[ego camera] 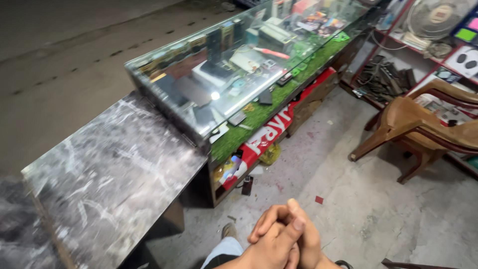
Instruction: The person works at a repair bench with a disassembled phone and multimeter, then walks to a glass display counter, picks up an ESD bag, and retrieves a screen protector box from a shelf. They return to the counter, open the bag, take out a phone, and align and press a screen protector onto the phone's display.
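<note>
Hands: left hand [266, 246] and right hand [309, 238] are clasped together, fingers interlocked, grasping only each other and no object; they are below the glass counter [239, 65] and well apart from it.
Step in hand: resting, as I judge; nothing is carried or touched.
Next move: any reach toward the counter would first need the fingers unlocked.
Nearest thing: pale trouser knee [224, 251], just beside the left hand.
Edges: marble-patterned table top [109, 174] touches the counter's near end; its corner sticks out toward the knee.
Open room: bare concrete floor [358, 199] between counter and brown plastic chair [423, 124].
Floor item: small dark object [247, 185] at the counter's base.
</note>
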Tool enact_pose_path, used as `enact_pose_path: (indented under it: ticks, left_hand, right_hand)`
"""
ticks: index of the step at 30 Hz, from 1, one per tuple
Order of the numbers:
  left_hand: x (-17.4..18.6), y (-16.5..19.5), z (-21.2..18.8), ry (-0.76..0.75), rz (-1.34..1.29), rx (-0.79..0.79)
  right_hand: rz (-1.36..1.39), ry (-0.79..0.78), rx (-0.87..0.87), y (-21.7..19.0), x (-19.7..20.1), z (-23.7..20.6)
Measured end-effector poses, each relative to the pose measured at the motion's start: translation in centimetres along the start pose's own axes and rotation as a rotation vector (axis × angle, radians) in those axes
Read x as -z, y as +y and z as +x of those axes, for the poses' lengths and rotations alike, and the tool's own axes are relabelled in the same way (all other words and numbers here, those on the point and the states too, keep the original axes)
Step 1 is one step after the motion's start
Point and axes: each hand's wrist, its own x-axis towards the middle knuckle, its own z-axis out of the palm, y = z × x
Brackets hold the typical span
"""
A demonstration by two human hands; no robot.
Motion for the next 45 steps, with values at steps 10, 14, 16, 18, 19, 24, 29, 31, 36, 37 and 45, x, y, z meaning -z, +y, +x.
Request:
enact_pose_path:
  ticks: [10, 14, 16, 18, 19, 24, 29, 31, 36, 37, 45]
  left_hand:
    - [20.2, 5.3, 15.0, 0.325, 0.274, -0.264]
    - [29.9, 10.0, 18.1, 1.031, 0.797, -0.234]
    - [32.3, 10.1, 18.7, 1.142, 0.969, -0.225]
    - [34.1, 9.7, 19.9, 1.217, 1.114, -0.159]
    - [34.4, 9.3, 20.6, 1.209, 1.132, -0.089]
    - [31.4, 6.0, 21.8, 1.24, 1.218, 0.034]
    - [27.1, 5.6, 23.4, 1.331, 1.142, 0.131]
    - [25.7, 6.3, 24.7, 1.367, 1.125, 0.167]
    - [22.7, 7.4, 27.7, 1.447, 1.19, 0.337]
    - [22.0, 7.5, 28.0, 1.467, 1.177, 0.371]
    - [16.5, 7.6, 28.7, 1.885, 1.074, 0.187]
  right_hand:
    - [-0.466, 0.177, 0.068, -8.5, 15.6, 18.6]
    - [-0.725, 0.198, 0.267, -15.4, 23.2, 30.6]
    - [-1.035, 0.255, 0.305, -18.1, 26.7, 35.4]
    - [-1.161, 0.344, 0.325, -20.3, 29.6, 40.3]
    - [-1.288, 0.321, 0.39, -21.4, 30.9, 42.4]
    - [-1.646, 0.128, 0.781, -23.9, 37.3, 50.7]
    - [-1.719, 0.084, 0.69, -23.8, 40.4, 55.0]
    - [-1.686, 0.127, 0.627, -23.8, 41.1, 55.2]
    - [-1.19, 0.196, 0.582, -23.6, 43.6, 52.8]
    - [-1.12, 0.18, 0.526, -23.3, 44.7, 51.4]
    - [-0.584, -0.04, -0.323, -11.9, 54.6, 38.7]
